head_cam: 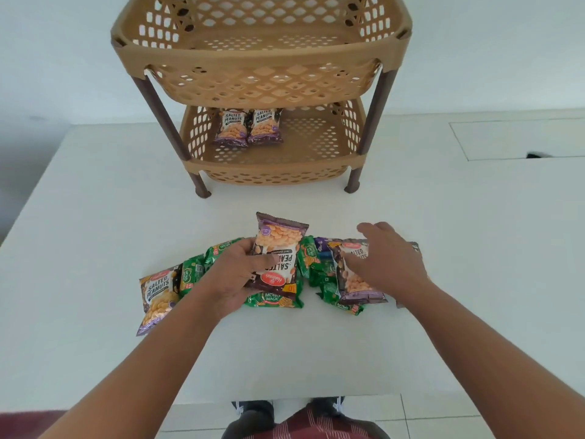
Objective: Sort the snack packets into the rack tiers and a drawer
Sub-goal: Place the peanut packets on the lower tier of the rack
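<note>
My left hand [235,275] grips a salted peanuts packet [278,248], lifted upside down above the pile. My right hand [384,259] hovers with spread fingers over another salted peanuts packet [354,280] lying on the table. A third peanuts packet [156,294] lies at the pile's left end. Several green biscuit packets [273,301] and a blue-purple one [323,247] lie among them. The tan two-tier rack [269,172] stands beyond; its lower tier holds two peanuts packets [248,126], its upper tier [259,55] shows nothing inside.
The white table [95,217] ends at a near edge close to my body. A rectangular panel outline with a small dark notch [535,155] is set into the tabletop at the far right. Tiled floor and my shoes [253,413] show below.
</note>
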